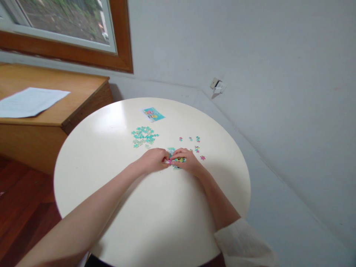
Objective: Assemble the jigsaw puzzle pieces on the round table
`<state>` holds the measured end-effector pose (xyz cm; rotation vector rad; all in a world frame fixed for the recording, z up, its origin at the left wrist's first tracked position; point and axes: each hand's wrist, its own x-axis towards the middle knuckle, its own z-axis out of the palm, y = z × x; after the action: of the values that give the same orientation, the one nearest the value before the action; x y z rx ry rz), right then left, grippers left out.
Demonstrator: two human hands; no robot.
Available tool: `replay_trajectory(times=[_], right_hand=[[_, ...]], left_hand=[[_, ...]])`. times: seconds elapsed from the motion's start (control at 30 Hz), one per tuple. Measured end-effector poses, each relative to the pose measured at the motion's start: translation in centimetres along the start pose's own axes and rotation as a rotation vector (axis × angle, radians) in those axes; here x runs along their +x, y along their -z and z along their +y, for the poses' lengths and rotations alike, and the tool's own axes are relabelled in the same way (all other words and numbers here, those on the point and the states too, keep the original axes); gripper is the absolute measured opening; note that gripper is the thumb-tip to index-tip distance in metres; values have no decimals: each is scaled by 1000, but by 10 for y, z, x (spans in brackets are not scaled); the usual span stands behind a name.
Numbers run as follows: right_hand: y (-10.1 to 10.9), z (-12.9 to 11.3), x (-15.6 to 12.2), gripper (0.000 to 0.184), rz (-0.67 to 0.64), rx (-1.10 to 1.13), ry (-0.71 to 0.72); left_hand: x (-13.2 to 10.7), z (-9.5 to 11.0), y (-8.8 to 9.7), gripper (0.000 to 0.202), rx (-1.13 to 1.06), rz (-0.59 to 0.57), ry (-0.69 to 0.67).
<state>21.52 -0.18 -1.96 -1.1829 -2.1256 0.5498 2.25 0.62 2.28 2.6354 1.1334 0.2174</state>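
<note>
Both hands meet over a partly joined jigsaw puzzle with green and yellow in its picture. My left hand is closed, thumb and fingers pinched on a pink puzzle piece at the puzzle's left side. Curled over the puzzle from the right, my right hand has its thumb and fingertips at the same pink piece. The fingers hide much of the joined part. Beyond my left hand lies a heap of loose green puzzle pieces.
The white round table carries everything. Several pink and green loose pieces are scattered right of the puzzle. A picture card lies towards the far edge. Left stands a wooden cabinet with a paper sheet; a wall rises behind.
</note>
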Motion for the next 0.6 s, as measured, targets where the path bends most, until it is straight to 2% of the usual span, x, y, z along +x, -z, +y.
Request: replay_trajectory(times=[0.6], right_hand=[[1, 0, -1, 8, -25, -11, -6]], left_hand=[[0, 1, 4, 16, -15, -7, 2]])
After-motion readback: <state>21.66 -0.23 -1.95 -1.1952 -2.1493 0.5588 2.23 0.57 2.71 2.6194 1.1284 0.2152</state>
